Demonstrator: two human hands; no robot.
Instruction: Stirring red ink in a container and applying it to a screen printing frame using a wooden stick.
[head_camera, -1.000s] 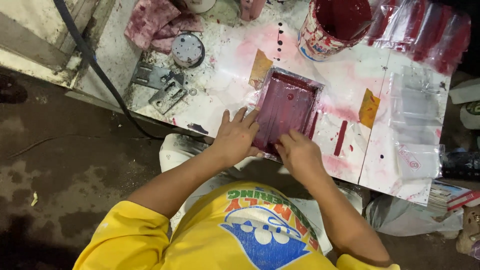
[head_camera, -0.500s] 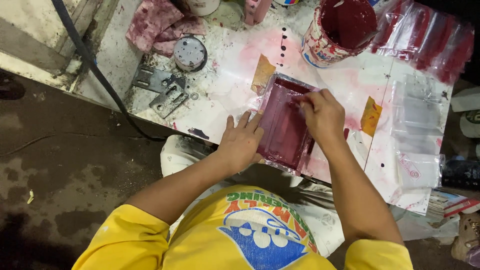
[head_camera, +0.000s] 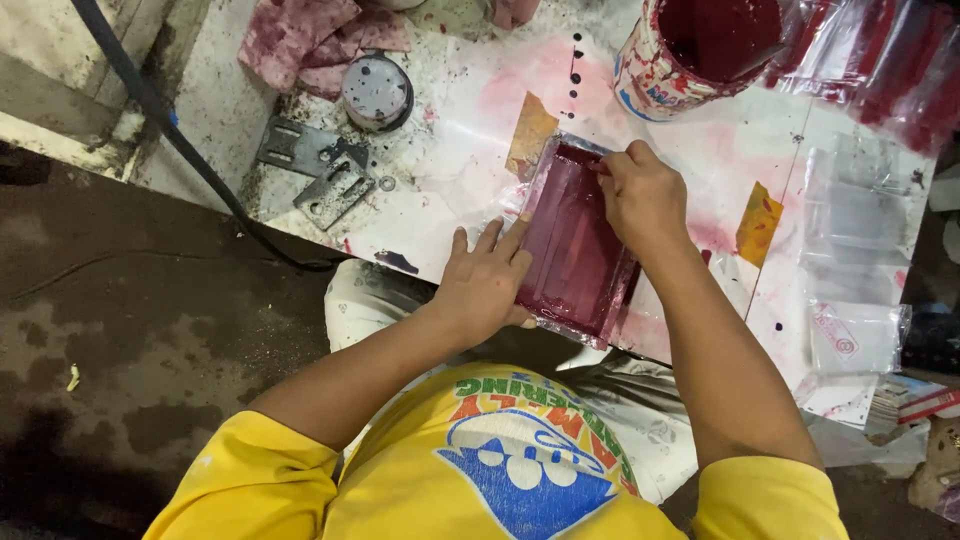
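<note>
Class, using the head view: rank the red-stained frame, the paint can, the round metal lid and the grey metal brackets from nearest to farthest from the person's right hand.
Measured from the right hand:
1. Red-stained frame: touched by the hand, directly beneath it.
2. Paint can: just beyond the hand, at the table's far edge.
3. Round metal lid: well off to the left.
4. Grey metal brackets: farthest left, near the black cable.

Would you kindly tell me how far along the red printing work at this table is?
Already red: the frame. In hand: the left hand steadies its edge; the right hand presses near its far end. Left: clear bags lie unprinted; the paint can holds red ink.
</note>
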